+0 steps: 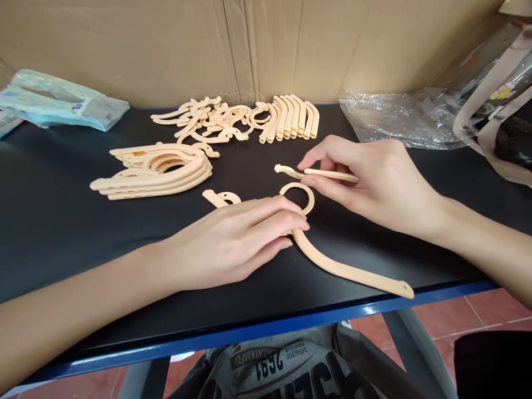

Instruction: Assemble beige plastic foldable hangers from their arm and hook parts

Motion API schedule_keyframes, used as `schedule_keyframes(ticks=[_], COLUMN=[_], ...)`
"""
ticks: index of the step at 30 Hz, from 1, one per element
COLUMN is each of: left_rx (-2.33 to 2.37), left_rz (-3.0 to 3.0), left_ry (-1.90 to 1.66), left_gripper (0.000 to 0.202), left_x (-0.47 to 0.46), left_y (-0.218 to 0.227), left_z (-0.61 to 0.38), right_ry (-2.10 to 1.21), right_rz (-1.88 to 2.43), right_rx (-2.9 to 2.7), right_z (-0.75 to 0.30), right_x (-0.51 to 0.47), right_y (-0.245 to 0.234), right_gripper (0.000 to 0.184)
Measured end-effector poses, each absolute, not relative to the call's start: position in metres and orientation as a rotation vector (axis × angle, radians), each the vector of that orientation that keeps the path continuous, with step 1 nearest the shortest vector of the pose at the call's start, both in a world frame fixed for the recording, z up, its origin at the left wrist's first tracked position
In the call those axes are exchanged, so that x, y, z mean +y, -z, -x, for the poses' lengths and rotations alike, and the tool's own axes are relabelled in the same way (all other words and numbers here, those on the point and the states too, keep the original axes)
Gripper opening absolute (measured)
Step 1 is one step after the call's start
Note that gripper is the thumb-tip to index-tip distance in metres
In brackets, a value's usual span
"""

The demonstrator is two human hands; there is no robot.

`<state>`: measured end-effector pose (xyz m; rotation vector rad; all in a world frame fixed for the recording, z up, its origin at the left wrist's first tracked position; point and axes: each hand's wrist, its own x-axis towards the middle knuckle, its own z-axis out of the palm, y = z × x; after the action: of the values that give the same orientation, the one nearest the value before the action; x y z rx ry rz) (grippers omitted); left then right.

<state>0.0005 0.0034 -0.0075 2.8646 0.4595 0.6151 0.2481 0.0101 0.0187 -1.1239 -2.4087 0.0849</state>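
Black tabletop [62,221] w/ blue front edge, cardboard wall behind. Left hand [233,244] lies flat, fingers together, pressing down on a peach plastic ring piece [300,194] w/ long curved arm [353,271] that runs out from under the fingertips toward the table edge. Right hand [374,183] pinches a thin hooked strip [316,174] between thumb & forefinger, its tip just beyond the ring, not touching it. Best handling, I'd judge: keep the ring pinned flat so it can't slide, bring the strip's hook end in low & level, grip close to the tip for control. Stacked finished-looking pieces [158,172] & a loose parts pile [236,119] lie past both hands. Readable writing: only mirrored/upside-down print on grey cloth [274,360] below the table, "2691" approx; rest too small.
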Motion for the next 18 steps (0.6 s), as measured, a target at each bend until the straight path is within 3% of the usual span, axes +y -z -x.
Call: schedule_keyframes(ticks=[4, 12, 18], left_rx=[0.558, 0.717, 0.686], left_rz=[-3.000, -3.251, -3.301], left_ry=[-0.820, -1.070, -1.077], left_gripper=[0.019, 0.017, 0.011], left_x=[0.002, 0.010, 0.008], left_y=[0.000, -0.003, -0.005], left_z=[0.000, 0.002, 0.001], right_ry=[-0.136, -1.115, -1.401], right_rz=[0.938, 0.744, 0.741], right_rx=[-2.442, -2.062, -1.831], right_z=[-0.248, -0.238, -0.235], right_x=[0.007, 0.003, 0.005], right_y=[-0.019, -0.011, -0.016], right_gripper=[0.016, 0.012, 0.010])
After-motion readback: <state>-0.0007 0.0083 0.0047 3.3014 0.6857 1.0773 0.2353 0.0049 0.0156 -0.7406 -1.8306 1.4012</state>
